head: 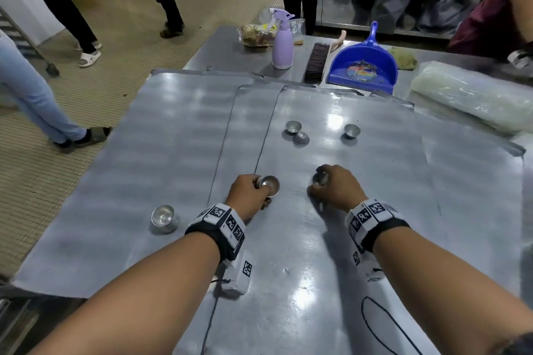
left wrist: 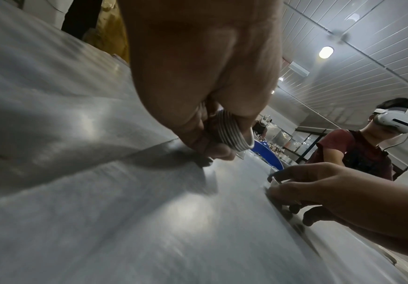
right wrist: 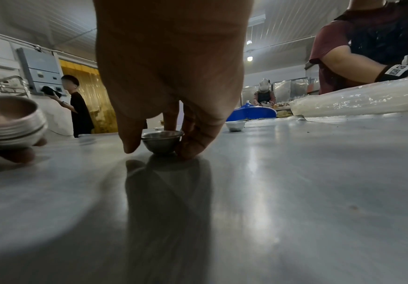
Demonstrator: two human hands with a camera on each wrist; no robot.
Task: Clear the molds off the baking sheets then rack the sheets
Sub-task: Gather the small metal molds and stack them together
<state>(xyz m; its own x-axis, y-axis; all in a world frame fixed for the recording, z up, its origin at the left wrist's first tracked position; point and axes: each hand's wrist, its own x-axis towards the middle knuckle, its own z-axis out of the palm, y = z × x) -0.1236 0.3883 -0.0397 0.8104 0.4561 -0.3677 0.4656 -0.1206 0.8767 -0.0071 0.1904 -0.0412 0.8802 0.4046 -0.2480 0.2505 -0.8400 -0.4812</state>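
Small round metal molds lie on overlapping grey baking sheets [head: 317,253]. My left hand [head: 251,192] grips a nested stack of molds [head: 269,185], its ribbed rims showing in the left wrist view [left wrist: 232,134] and at the left edge of the right wrist view [right wrist: 13,123]. My right hand [head: 334,184] pinches a single mold [head: 320,179] that sits upright on the sheet [right wrist: 162,141]. Another short stack [head: 163,217] stands on the left sheet. Three loose molds lie farther back: two touching [head: 297,132] and one apart [head: 352,130].
Behind the sheets stand a lilac spray bottle [head: 282,43], a brush [head: 317,62], a blue dustpan [head: 364,66] and a clear plastic roll [head: 473,95]. People stand around the table; one in a dark red shirt [head: 496,14] leans in at the right.
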